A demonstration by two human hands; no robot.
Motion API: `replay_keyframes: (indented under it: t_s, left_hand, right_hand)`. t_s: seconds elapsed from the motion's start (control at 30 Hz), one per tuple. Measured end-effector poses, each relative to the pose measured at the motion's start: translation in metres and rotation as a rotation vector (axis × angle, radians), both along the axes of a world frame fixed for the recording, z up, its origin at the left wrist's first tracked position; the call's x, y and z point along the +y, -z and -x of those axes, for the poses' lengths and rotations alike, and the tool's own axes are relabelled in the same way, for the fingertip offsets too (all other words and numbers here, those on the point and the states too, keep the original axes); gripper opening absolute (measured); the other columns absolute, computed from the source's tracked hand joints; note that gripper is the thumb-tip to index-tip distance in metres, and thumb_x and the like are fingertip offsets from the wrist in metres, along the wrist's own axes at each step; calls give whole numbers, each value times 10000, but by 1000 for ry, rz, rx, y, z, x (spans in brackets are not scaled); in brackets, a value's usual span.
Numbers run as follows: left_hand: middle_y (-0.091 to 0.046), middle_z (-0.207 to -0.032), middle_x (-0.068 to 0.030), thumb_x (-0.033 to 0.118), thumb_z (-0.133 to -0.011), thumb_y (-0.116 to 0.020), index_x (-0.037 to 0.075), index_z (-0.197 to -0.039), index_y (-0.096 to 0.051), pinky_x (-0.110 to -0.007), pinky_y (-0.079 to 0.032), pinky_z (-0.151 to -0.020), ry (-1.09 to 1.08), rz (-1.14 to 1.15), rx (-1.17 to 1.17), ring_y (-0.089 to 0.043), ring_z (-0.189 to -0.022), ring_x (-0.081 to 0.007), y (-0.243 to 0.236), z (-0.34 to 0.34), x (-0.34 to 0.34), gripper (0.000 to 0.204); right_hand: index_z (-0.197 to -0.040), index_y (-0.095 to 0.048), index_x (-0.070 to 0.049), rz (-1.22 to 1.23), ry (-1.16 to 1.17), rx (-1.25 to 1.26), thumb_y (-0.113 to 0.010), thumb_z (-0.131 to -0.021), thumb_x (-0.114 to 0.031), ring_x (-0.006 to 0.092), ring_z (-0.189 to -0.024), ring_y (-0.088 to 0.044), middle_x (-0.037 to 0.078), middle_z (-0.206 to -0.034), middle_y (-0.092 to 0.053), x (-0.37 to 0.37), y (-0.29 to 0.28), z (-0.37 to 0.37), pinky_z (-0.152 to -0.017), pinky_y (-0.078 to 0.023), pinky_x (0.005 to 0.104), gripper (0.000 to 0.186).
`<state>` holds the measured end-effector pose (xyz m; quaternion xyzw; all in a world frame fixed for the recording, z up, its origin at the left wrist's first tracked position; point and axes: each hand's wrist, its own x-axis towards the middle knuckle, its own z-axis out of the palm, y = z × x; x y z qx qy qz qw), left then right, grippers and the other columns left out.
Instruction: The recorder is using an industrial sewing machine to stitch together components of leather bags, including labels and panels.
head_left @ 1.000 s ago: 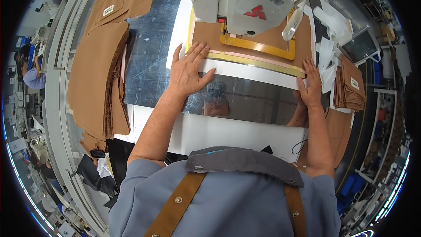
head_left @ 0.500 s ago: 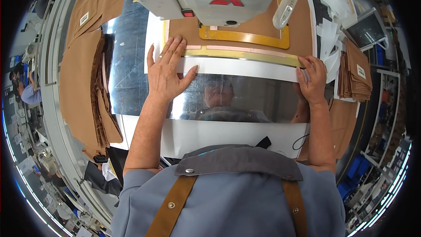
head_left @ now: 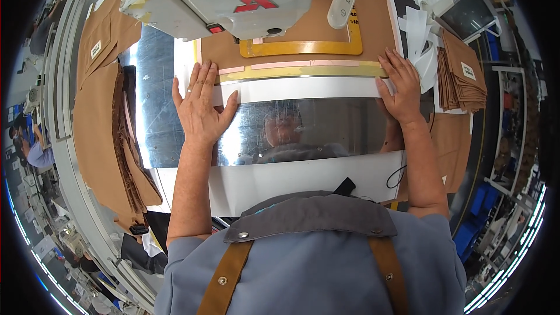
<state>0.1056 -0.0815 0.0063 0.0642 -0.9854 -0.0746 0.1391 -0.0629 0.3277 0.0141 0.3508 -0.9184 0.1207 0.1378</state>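
A flat white template sheet (head_left: 291,88) with a yellow taped strip (head_left: 303,72) and pink strips along it lies on a shiny metal plate (head_left: 291,134). Brown fabric (head_left: 227,52) shows beyond the strip, with a yellow clamp frame (head_left: 300,50) over it. My left hand (head_left: 201,108) presses flat near the sheet's left end, fingers stretched and thumb apart. At the right end of the strip, my right hand (head_left: 401,90) rests its extended fingers on the sheet's edge, thumb apart. Neither hand visibly grips anything.
A grey sewing machine head (head_left: 245,0) overhangs the far side. Brown fabric pieces are stacked at the left (head_left: 96,134) and right (head_left: 461,76). White scraps (head_left: 417,35) and a screen (head_left: 469,11) stand at the far right. A white surface (head_left: 303,181) lies nearest me.
The view has shifted and tilted slightly, so the machine head appears farther left. My left hand has slid a little left on the sheet; my right fingers have straightened and reach farther forward.
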Motion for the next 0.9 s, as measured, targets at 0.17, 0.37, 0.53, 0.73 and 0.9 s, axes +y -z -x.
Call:
replay_keyframes:
  t_s: [0.17,0.37,0.53,0.73,0.9]
  left_hand:
    - [-593,-1470,-102,435,-916,-639,73,-1434,-587,-484,-94,-1261,-46,64,11,-458,-1456,-235,2,-1,0,634]
    - [-589,-1476,-95,439,-920,-637,75,-1421,-603,-487,-89,-1262,-59,59,-12,-459,-1455,-240,1,-1,0,620]
    - [-599,-1468,-79,434,-915,-641,90,-1407,-621,-504,-85,-1259,-79,114,-9,-456,-1458,-240,-1,1,2,600]
    - [-651,-1397,-87,454,-902,-635,74,-1342,-667,-507,-97,-1261,-89,124,39,-487,-1433,-238,-1,-1,1,582]
    - [-630,-1430,-77,420,-877,-683,80,-1354,-658,-490,-122,-1247,-69,68,66,-495,-1425,-241,-5,2,4,587]
  right_hand:
    - [-1333,-679,-149,4,10,-12,-642,-950,-314,326,-1371,-539,147,-1409,-628,3,4,2,-1145,-392,514,419]
    - [-1319,-693,-158,21,11,-11,-641,-957,-317,327,-1357,-554,149,-1393,-640,5,7,3,-1144,-399,509,399]
    - [-1324,-689,-154,16,9,-15,-638,-958,-313,328,-1358,-553,152,-1395,-638,5,6,3,-1146,-397,505,402]
    - [-1330,-682,-141,19,-15,-25,-650,-946,-287,329,-1364,-548,156,-1401,-632,1,4,2,-1146,-394,502,412]
    - [-1327,-681,-124,9,-6,-36,-645,-946,-250,323,-1374,-538,154,-1410,-625,4,1,1,-1145,-388,508,403]
